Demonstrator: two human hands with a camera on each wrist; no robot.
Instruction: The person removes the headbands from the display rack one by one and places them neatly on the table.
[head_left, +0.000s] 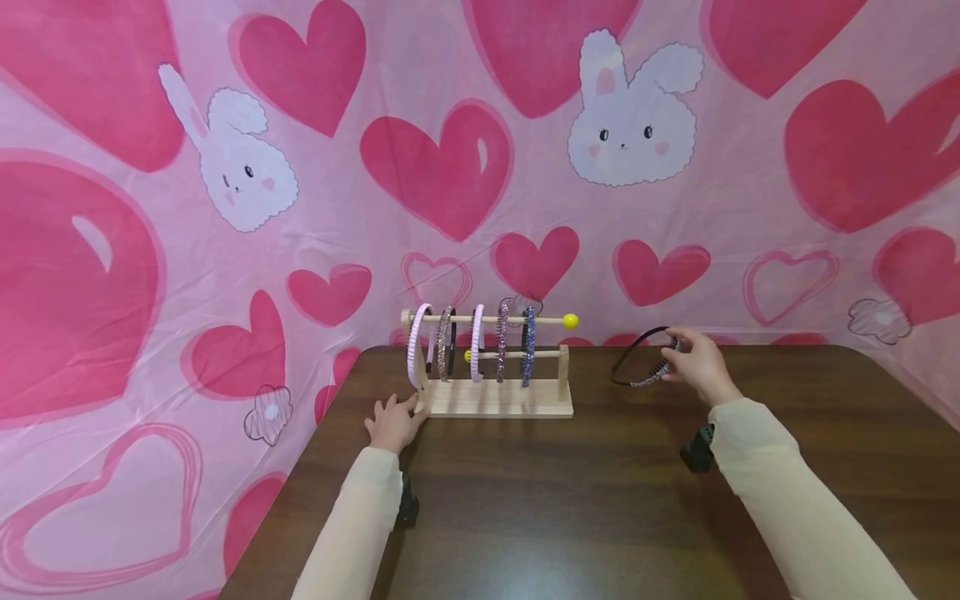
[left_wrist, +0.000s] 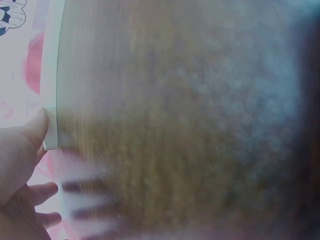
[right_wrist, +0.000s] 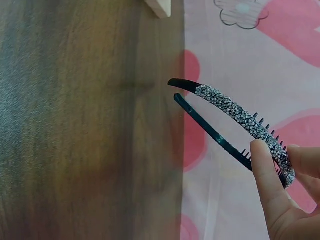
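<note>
A wooden headband stand [head_left: 495, 408] with two rods stands on the table, several headbands hung along it. My left hand [head_left: 395, 423] grips the left end of its base between thumb and forefinger, other fingers spread. In the left wrist view the thumb [left_wrist: 36, 127] lies against the pale base edge [left_wrist: 51, 100]. To the right of the stand, my right hand [head_left: 699, 365] pinches a black headband [head_left: 636, 343] at its curved top. In the right wrist view this headband [right_wrist: 230, 111] shows silver glitter and small comb teeth, its ends pointing toward the stand.
On the stand hang a lilac wrapped headband [head_left: 414, 350], a second lilac one [head_left: 477, 342], and glittery ones, including a blue one [head_left: 529, 346]. Yellow balls [head_left: 571, 321] cap the rods. A pink heart-print cloth [head_left: 540, 192] hangs behind the brown table [head_left: 570, 508].
</note>
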